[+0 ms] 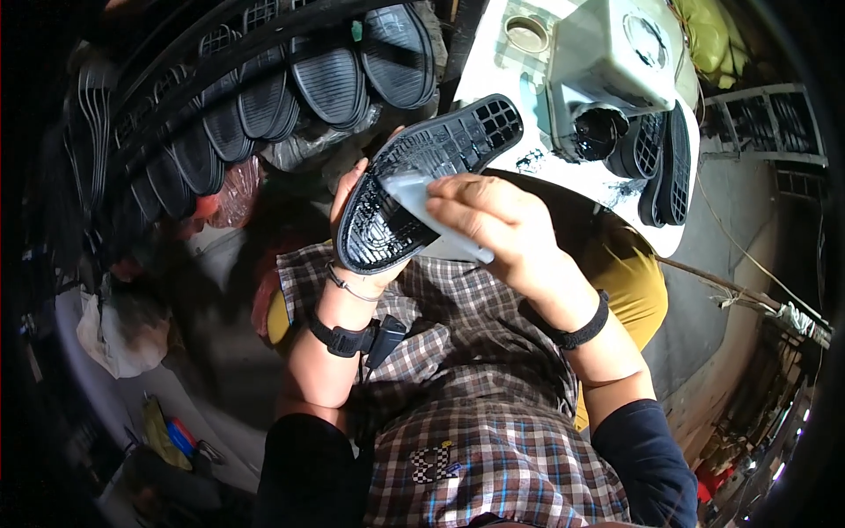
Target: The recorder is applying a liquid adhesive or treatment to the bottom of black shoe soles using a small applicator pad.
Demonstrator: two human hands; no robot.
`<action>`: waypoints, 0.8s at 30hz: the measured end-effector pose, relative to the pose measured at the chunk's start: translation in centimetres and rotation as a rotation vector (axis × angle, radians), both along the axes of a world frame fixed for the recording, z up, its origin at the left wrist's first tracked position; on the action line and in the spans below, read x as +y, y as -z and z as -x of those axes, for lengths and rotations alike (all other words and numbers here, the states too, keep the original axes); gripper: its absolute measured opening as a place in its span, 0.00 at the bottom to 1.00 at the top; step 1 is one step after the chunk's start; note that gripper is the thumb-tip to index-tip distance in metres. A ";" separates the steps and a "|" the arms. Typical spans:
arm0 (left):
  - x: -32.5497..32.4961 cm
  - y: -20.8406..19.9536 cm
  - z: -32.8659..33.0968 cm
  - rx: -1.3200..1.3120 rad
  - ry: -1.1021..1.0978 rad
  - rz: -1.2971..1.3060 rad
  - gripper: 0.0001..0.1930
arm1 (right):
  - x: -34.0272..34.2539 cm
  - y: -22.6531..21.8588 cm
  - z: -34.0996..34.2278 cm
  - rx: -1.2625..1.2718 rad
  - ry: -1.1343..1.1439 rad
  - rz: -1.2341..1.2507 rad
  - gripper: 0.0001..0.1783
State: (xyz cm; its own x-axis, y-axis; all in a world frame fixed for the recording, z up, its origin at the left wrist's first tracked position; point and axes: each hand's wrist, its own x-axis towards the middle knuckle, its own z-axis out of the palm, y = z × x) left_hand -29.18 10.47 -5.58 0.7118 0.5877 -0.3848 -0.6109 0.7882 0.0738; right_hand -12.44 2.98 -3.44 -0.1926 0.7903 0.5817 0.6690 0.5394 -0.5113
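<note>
Spreading seems partway along: the right hand [506, 220] pinches a pale translucent flat tool [418, 198] against the black shoe sole [378, 236], which the left hand [348, 187] grips above the lap, off the bench [591, 189]'s near-left edge. Its rounded end looks glossy; the gridded end, duller, probably remains. Whether the soles [675, 167] by the bench's right edge are coated, I cannot tell.

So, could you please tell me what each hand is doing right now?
Left hand: holding the sole, grip partly hidden behind it.
Right hand: closed, holding the pale tool over the sole.
</note>
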 end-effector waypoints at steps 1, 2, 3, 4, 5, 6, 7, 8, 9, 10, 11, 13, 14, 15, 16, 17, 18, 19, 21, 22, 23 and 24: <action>-0.1 -0.5 -0.2 0.037 -0.032 -0.020 0.23 | 0.0 -0.2 0.1 0.009 0.012 0.019 0.22; -0.4 -1.0 -0.3 0.098 -0.015 -0.183 0.20 | 0.0 0.3 -0.5 0.021 0.071 0.034 0.22; -0.5 -1.6 -0.4 0.157 0.000 -0.350 0.19 | 0.1 1.1 -1.2 0.031 0.129 0.046 0.22; -0.1 -2.1 -0.6 0.231 0.065 -0.181 0.28 | 0.0 2.0 -1.7 0.131 0.247 0.102 0.23; -0.1 -2.0 -0.7 0.226 0.073 -0.181 0.28 | 0.2 2.4 -3.3 -0.013 0.284 0.069 0.25; 0.1 -1.7 -0.7 0.217 0.067 -0.211 0.28 | -0.1 2.6 -2.9 0.017 0.272 0.072 0.25; 0.0 -1.3 -0.6 0.207 0.062 -0.238 0.28 | -0.4 2.1 -2.1 0.045 0.262 0.079 0.25; 0.0 -0.9 -0.4 0.197 0.057 -0.266 0.28 | -0.4 1.3 -1.5 0.057 0.144 0.024 0.24; -0.1 -0.6 -0.3 0.187 0.054 -0.293 0.28 | -0.4 0.4 -0.8 0.028 0.087 0.036 0.24; -0.2 -0.3 -0.2 0.177 0.050 -0.320 0.29 | -0.4 0.5 -0.7 0.053 0.112 0.042 0.24; -0.3 0.0 -0.1 0.168 0.046 -0.347 0.29 | -0.4 0.7 -0.8 0.078 0.136 0.048 0.25; -0.4 0.1 -0.5 0.133 0.049 -0.407 0.29 | -0.2 3.2 -3.5 0.079 0.276 0.085 0.27; -0.4 -0.2 -0.8 0.003 0.016 -0.128 0.26 | -0.1 4.8 -4.8 0.145 0.347 0.111 0.29; -0.2 0.4 -0.4 0.002 0.018 -0.128 0.26 | -0.2 4.8 -5.7 0.109 0.368 0.124 0.29; 0.1 1.4 0.2 0.032 0.048 -0.176 0.25 | -0.4 4.6 -5.4 0.067 0.341 0.128 0.29; 0.2 2.2 0.5 0.061 0.078 -0.223 0.25 | -0.6 4.3 -4.7 0.025 0.314 0.132 0.29; -0.1 1.5 0.4 0.056 0.059 -0.025 0.28 | -0.6 3.2 -3.5 0.027 0.234 0.136 0.29; 0.1 1.8 0.9 0.059 0.082 -0.037 0.30 | -0.6 2.5 -2.8 0.029 0.173 0.146 0.28; 0.4 2.7 1.6 -0.036 0.173 -0.132 0.30 | -0.1 2.8 -3.2 0.085 0.209 0.162 0.27; 0.3 2.4 1.1 -0.039 0.181 -0.132 0.30 | 0.2 3.6 -4.4 0.070 0.270 0.155 0.27; 0.0 1.7 0.4 0.022 0.120 -0.105 0.29 | 0.3 4.5 -5.7 0.054 0.331 0.149 0.27; -0.2 1.1 0.0 0.086 0.050 -0.079 0.29 | 0.4 4.4 -6.2 0.100 0.380 0.160 0.28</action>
State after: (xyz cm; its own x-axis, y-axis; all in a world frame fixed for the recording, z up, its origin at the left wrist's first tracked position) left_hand -29.13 10.30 -6.72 0.7073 0.5829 -0.4000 -0.5593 0.8075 0.1876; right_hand -6.26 3.39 -7.89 0.1808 0.8762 0.4468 0.7477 0.1726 -0.6412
